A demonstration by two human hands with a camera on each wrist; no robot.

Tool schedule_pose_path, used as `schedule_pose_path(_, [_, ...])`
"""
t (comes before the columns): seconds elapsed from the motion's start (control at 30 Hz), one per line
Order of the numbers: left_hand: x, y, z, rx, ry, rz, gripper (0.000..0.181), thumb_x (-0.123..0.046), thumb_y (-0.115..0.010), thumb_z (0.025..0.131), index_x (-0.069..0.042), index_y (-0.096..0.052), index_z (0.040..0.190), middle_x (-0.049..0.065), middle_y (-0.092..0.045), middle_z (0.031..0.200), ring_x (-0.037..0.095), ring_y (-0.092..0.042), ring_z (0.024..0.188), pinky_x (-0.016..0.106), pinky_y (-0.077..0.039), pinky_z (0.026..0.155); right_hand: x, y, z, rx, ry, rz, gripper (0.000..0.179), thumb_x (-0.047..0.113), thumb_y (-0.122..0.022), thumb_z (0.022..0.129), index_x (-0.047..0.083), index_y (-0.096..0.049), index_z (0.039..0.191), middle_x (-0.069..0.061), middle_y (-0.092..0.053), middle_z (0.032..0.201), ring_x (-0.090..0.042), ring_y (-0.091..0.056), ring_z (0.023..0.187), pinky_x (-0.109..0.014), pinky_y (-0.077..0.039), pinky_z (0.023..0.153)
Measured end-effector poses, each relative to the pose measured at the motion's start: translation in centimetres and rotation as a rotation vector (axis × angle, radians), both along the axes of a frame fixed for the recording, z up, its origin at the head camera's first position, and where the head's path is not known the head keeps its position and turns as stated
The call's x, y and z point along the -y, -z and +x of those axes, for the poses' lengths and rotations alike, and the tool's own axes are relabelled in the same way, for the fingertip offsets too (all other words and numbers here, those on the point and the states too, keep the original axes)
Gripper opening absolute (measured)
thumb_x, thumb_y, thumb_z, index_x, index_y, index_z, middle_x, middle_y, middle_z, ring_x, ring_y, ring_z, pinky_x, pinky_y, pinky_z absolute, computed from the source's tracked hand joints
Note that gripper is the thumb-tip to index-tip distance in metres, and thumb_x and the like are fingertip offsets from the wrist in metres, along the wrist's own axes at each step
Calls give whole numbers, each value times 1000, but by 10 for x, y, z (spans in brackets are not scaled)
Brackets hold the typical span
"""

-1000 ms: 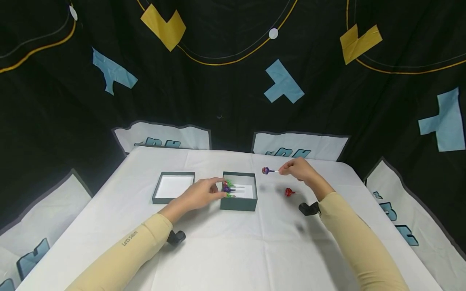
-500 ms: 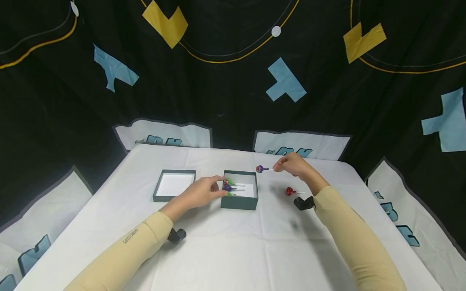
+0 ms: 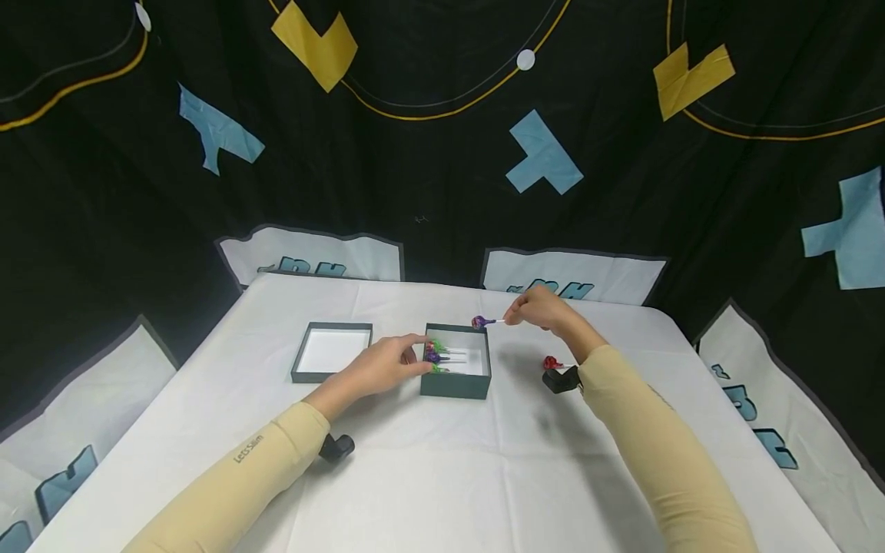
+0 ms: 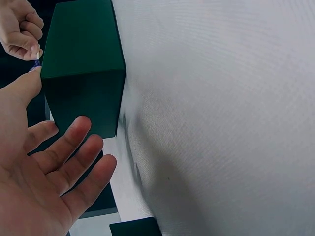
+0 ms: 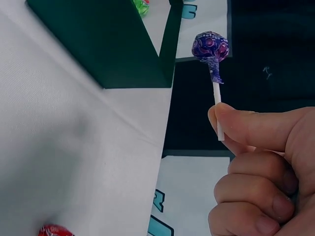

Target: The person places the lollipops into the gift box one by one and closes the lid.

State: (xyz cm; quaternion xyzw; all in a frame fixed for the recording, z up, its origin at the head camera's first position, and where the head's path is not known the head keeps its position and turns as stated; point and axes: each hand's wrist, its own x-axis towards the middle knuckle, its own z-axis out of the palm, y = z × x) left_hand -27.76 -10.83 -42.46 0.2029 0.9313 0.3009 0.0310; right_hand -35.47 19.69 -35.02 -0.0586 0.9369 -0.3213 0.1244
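Note:
In the head view my right hand (image 3: pixel 541 309) pinches a purple-wrapped lollipop (image 3: pixel 480 322) by the white stick, its head at the back right corner of the dark green box (image 3: pixel 453 386). The right wrist view shows thumb and forefinger on the stick, the other fingers curled below. My left hand (image 3: pixel 384 364) is at the box's left wall, thumb and forefinger apart at the rim, the other fingers loosely extended in the left wrist view. Inside the box several lollipops (image 3: pixel 434 356) with green, red and purple wrappers lie side by side, sticks pointing right.
A shallow box lid (image 3: pixel 332 352), white inside, lies left of the box. A red lollipop (image 3: pixel 552 362) lies on the white tablecloth (image 3: pixel 415 476) to the right, partly behind the black right wrist camera (image 3: pixel 561 380). A black curtain (image 3: pixel 429 192) hangs behind the table.
My right hand has moved left with the purple lollipop, from right of the box to its back right corner. My left hand stays at the box.

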Motion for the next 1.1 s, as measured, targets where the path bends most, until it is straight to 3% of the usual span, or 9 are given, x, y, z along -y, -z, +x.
schedule_pose_path(0.07, [0,0,0,1,0,0,63,-44,-70,94,-16,-52,148,-6,-66,89,11,-58,77,32,-48,70,5,0,-1,5,4,18,17,21,-72,94,8,-79,102,-13,-69,123,-32,-55,110,-36,-43,69])
schedule_pose_path(0.17, [-1,-1,0,-1,-4,-1,63,-43,-70,94,-15,-52,147,-6,-66,89,11,-58,77,32,-48,70,13,-1,-1,24,23,28,17,21,-73,93,8,-79,101,-14,-69,123,-35,-57,118,-49,-51,88])
schedule_pose_path(0.3, [-2,-1,0,-1,-8,1,62,-42,-71,94,-15,-53,147,-5,-66,89,12,-58,77,32,-48,70,22,-1,-1,50,46,39,14,19,-75,92,8,-79,99,-14,-69,122,-36,-57,122,-62,-44,102])
schedule_pose_path(0.53, [-2,-2,1,-3,-7,-1,62,-41,-72,93,-15,-53,147,-5,-67,89,12,-58,77,32,-48,70,33,5,-3,49,40,55,9,16,-75,90,8,-79,93,-13,-71,116,-34,-58,119,-60,-45,103])
schedule_pose_path(0.83, [-2,-2,1,-1,-9,-9,62,-41,-71,94,-14,-52,147,-5,-66,89,12,-58,76,32,-48,69,51,10,-5,11,-26,133,12,15,-77,87,6,-78,95,-10,-73,102,-29,-62,106,-50,-50,99])
schedule_pose_path(1.1, [-1,0,-1,11,-6,-4,63,-42,-70,94,-15,-51,148,-5,-67,90,12,-58,77,32,-48,69,65,10,-2,-37,-53,228,20,16,-78,86,2,-77,101,-13,-73,106,-29,-65,99,-48,-54,92])
